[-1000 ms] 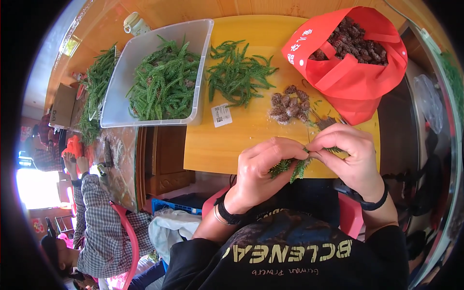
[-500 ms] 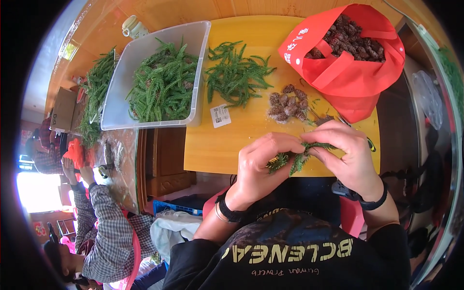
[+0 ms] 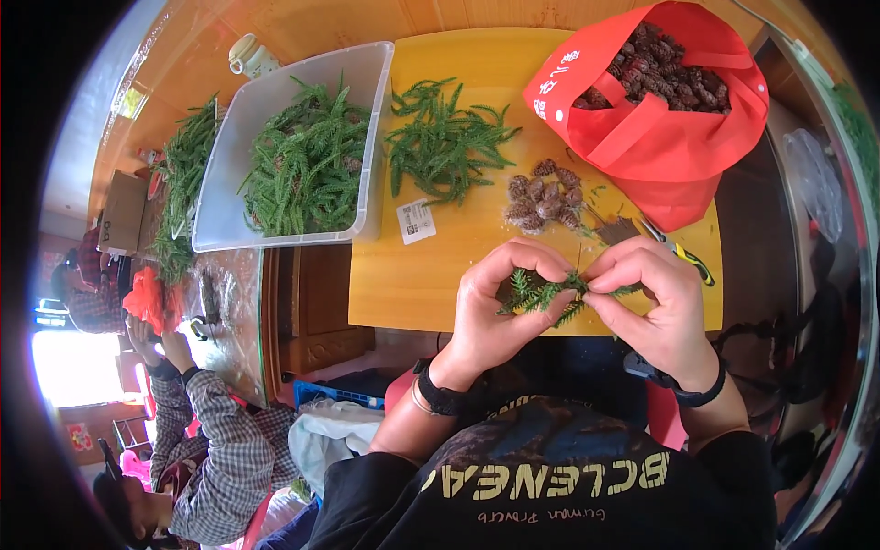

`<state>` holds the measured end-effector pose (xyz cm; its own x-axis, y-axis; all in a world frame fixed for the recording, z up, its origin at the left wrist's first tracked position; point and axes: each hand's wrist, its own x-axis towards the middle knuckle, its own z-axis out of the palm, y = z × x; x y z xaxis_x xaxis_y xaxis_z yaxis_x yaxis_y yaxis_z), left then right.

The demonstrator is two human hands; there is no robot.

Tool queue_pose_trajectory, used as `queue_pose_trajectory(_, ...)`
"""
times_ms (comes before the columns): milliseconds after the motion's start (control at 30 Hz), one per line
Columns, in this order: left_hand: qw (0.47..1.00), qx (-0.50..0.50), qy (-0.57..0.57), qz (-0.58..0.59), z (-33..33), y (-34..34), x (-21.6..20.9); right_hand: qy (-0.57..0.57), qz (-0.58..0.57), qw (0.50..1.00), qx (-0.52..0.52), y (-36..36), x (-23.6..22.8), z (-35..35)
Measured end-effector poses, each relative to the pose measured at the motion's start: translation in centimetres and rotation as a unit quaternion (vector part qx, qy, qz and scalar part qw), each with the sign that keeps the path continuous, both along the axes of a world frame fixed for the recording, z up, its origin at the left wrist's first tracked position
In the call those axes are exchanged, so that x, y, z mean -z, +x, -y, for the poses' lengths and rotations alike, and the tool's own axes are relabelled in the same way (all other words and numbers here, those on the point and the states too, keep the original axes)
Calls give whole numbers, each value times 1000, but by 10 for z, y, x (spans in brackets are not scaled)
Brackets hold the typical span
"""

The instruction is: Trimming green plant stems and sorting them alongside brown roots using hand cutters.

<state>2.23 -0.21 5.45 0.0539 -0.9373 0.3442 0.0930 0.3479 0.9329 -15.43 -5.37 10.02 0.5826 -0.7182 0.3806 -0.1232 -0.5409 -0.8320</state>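
Above the front edge of the yellow table, my left hand pinches a small bunch of green pine sprigs between thumb and fingers. My right hand is closed on the same bunch from the other side, its thumb and fingertips meeting near the middle of the sprigs. A thin dark stem or wire sticks up between the two hands. Just beyond them lies a small heap of brown pine cones. A pair of scissors with yellow and black handles rests beyond my right hand.
Loose green sprigs lie beside a clear plastic bin filled with more. A white tag is near them. At the back right stands a red bag of pine cones. To the left, another person handles a red plastic bag.
My hands have shifted slightly, and the left fingers now close nearer the middle of the sprigs. The scissors handles show more. The neighbouring person's hands have moved a little lower.
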Motion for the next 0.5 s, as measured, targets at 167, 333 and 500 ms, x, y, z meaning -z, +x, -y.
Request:
queue_pose_trajectory(167, 996, 29, 38, -77, 1, 2, 1, 55, 37, 997, -45, -5, 5, 0)
queue_pose_trajectory(333, 982, 120, 28, -141, 3, 4, 7, 364, 84, 926, -62, -10, 1, -4)
queue_pose_trajectory(500, 990, 97, 9, -97, 6, -1, 6, 404, 73, 911, -45, -12, 6, -3)
